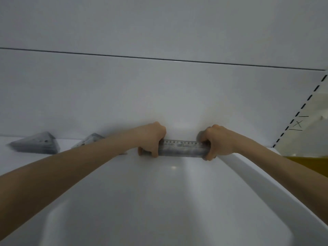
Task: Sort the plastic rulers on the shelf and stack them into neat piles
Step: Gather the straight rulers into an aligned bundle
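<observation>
While the bundle of straight rulers is clamped at both ends at the back of the shelf, fingers of the left hand and right hand curled tight round it, it could get fanned out if one end is released first, tbh.

Left hand: gripping the left end of the ruler bundle.
Right hand: gripping its right end.
Bundle: lying level on the white shelf.
Triangular stacks: sitting well to the left.
</observation>
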